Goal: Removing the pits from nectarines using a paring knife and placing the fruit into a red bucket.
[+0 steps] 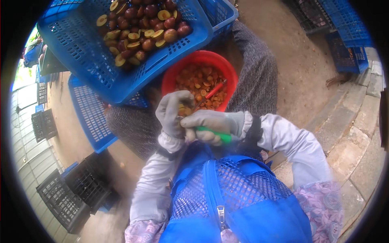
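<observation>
And there's the stone paving (349,156), blue crates (346,20) near its far end! Black crates (65,198) sit well left of it.

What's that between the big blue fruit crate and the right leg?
A red bowl of fruit pieces, with a red handle on top; the head view shows it.

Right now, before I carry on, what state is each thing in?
Left hand: gloved, curled around fruit.
Fruit piece: yellow flesh showing, mostly hidden.
Right hand: gloved, closed on the tool.
Green-handled tool: gripped.
Upper blue crate: open-topped, holding plums.
Plums: some cut, yellow flesh showing.
Red basin: holding fruit pieces.
Red-handled tool: lying on those pieces.
</observation>
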Motion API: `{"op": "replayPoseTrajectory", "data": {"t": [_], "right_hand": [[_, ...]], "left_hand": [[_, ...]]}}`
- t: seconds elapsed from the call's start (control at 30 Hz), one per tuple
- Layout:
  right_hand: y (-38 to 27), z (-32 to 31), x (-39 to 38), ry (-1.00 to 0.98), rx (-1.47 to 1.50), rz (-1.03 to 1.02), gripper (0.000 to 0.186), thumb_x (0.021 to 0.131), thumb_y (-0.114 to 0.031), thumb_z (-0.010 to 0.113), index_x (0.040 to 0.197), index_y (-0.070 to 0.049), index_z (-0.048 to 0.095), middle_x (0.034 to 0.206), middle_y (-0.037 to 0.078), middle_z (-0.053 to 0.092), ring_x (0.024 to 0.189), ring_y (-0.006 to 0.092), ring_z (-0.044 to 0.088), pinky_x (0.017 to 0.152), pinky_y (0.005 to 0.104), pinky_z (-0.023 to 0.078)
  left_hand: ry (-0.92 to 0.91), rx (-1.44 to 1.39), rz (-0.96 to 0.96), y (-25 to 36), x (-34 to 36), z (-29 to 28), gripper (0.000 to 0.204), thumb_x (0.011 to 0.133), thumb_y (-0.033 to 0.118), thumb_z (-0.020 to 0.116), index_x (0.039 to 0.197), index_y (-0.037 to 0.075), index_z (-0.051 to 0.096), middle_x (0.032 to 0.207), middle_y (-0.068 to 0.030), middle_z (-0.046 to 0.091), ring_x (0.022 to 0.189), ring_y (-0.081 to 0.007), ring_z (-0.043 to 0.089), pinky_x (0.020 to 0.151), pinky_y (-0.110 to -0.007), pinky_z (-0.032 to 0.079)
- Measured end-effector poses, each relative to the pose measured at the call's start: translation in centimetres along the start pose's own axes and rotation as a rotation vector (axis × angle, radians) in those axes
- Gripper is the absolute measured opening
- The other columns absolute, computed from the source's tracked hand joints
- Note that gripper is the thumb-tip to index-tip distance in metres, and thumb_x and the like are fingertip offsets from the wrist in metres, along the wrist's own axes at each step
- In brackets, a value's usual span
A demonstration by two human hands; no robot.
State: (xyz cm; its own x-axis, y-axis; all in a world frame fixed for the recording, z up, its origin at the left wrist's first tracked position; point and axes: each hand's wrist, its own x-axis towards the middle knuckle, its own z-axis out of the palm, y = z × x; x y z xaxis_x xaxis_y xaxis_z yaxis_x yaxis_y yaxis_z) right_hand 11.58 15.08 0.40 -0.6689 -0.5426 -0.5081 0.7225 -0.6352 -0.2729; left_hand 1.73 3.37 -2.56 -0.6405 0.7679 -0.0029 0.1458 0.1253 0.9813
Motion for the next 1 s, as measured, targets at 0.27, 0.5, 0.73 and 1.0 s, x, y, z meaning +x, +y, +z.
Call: {"op": "replayPoseTrajectory", "data": {"t": [0.27, 0.5, 0.73, 1.0], "right_hand": [[1.0, -1.9, 1.1, 0.020, -0.043, 0.031, 0.043, 0.089, -0.042, 0.040, 0.075, -0.003, 0.054, 0.047, 0.002, 0.045, 0.032, 0.0097, 0.041, 0.029, 0.0227, 0.034], [2.2, -0.2, 0.6, 0.371, -0.454, -0.131, 0.043, 0.089, -0.043, 0.036, 0.089, -0.005, 0.054, 0.050, -0.001, 0.043, 0.034, 0.0079, 0.038, 0.032, 0.0224, 0.033], [1.6, -0.9, 0.5, 0.316, -0.575, 0.111, 0.050, 0.088, -0.050, 0.032, 0.082, -0.005, 0.052, 0.054, 0.001, 0.050, 0.037, 0.0100, 0.046, 0.034, 0.0260, 0.040], [1.1, -0.9, 0.3, 0.079, -0.149, 0.008, 0.045, 0.092, -0.038, 0.034, 0.072, -0.003, 0.052, 0.042, -0.002, 0.036, 0.030, 0.0062, 0.030, 0.027, 0.0203, 0.027]], "left_hand": [[0.075, -0.579, -0.349, 0.3, -0.1, 0.2, 0.020, 0.088, 0.012, 0.045, 0.099, -0.002, 0.054, 0.092, -0.0117, 0.057, 0.077, -0.0174, 0.058, 0.067, -0.027, 0.049], [0.209, -0.344, -0.331, -0.3, 0.0, 1.5, 0.022, 0.087, 0.016, 0.046, 0.084, -0.002, 0.059, 0.078, -0.0101, 0.060, 0.067, -0.0153, 0.057, 0.064, -0.026, 0.048], [-0.150, -0.131, -0.610, -0.4, 0.6, 0.1, 0.014, 0.075, 0.011, 0.055, 0.073, -0.002, 0.059, 0.065, -0.0055, 0.059, 0.058, -0.0100, 0.053, 0.055, -0.022, 0.043], [0.298, -0.658, -0.529, 0.3, -0.6, 2.0, 0.018, 0.086, 0.013, 0.045, 0.088, -0.002, 0.056, 0.078, -0.0100, 0.058, 0.065, -0.0153, 0.057, 0.059, -0.026, 0.048]]}}
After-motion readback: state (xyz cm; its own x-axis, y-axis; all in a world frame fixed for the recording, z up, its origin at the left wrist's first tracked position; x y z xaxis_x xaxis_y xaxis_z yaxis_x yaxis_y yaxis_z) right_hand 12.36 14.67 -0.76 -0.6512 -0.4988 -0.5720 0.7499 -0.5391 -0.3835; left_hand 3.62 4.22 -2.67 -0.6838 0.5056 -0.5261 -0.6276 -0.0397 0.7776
